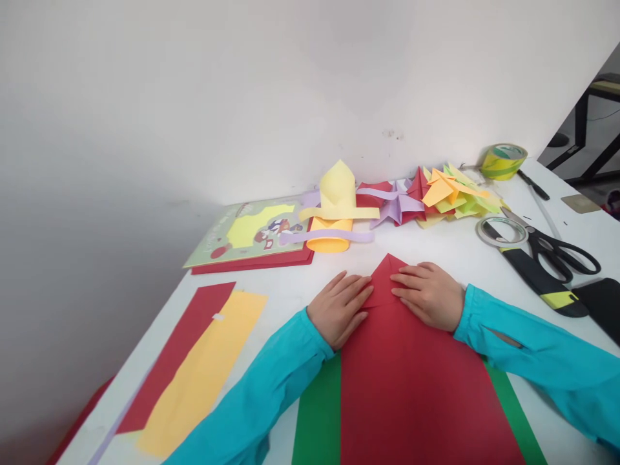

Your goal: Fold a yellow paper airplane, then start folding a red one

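Note:
A large sheet of red paper (pixel 416 381) lies in front of me, its far end folded to a point. Flat on the left side of that folded tip rests my left hand (pixel 340 309), fingers stretched out. My right hand (pixel 428 294) presses the right side of the tip, its fingers also extended and fairly straight. Between the two sets of fingertips, crease lines show on the red paper. Green paper (pixel 317 407) sticks out from beneath the red sheet on both sides.
Left lie red and yellow paper strips (pixel 208 368). Behind them is a pad with a cartoon cover (pixel 213 242). A rolled yellow paper figure (pixel 334 200) and folded paper shapes (pixel 450 194) line the wall. Right are tape rolls (pixel 504 161), scissors (pixel 557 252) and a black-yellow cutter (pixel 542 278).

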`<action>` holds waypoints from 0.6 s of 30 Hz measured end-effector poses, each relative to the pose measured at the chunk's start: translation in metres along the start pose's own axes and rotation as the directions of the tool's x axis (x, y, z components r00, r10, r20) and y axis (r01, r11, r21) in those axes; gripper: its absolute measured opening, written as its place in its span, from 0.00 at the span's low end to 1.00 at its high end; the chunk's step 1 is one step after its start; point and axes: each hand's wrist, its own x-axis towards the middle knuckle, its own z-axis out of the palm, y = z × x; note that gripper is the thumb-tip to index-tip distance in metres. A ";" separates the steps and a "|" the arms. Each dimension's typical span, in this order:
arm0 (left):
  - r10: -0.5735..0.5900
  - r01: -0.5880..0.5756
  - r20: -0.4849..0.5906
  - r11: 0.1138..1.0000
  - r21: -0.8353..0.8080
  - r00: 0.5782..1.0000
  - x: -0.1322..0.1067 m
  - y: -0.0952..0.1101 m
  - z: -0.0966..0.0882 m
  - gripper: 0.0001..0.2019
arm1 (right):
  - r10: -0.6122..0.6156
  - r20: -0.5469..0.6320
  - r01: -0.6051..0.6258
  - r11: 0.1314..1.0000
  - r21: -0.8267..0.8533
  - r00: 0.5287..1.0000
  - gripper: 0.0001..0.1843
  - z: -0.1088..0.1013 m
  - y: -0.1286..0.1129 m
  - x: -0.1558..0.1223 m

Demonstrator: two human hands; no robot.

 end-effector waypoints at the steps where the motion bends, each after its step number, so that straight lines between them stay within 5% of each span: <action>1: 0.001 -0.001 -0.009 1.000 -0.004 1.000 0.000 0.000 -0.001 0.21 | 0.000 0.004 0.000 1.000 -0.001 1.000 0.14 0.000 0.000 0.000; 18: 0.011 -0.028 -0.159 0.994 -0.103 0.987 -0.023 0.002 -0.012 0.25 | 0.011 0.024 -0.012 1.000 0.021 1.000 0.15 -0.001 -0.001 -0.001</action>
